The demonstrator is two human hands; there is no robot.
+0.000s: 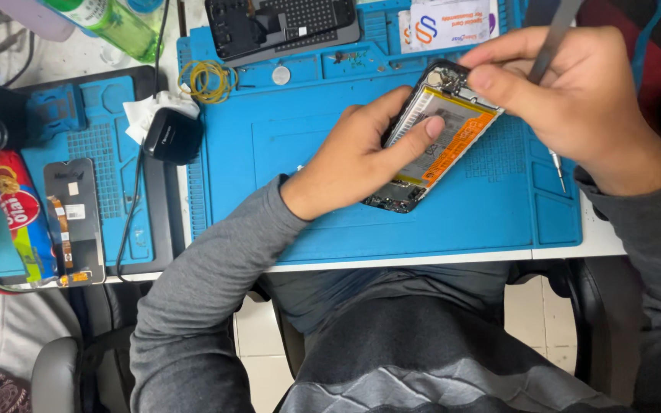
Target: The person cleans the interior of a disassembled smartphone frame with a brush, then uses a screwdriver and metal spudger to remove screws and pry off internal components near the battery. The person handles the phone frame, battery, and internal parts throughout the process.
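Firmly, left hand (353, 157) grips opened phone (439, 138); right hand (575, 92) holds tool (551, 42).

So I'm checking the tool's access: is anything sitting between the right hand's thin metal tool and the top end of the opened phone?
Nothing visible. The right hand holds the thin grey metal tool right at the top end of the opened black phone with the orange-edged battery, while the left hand grips the phone's sides lower down, clear of that end.
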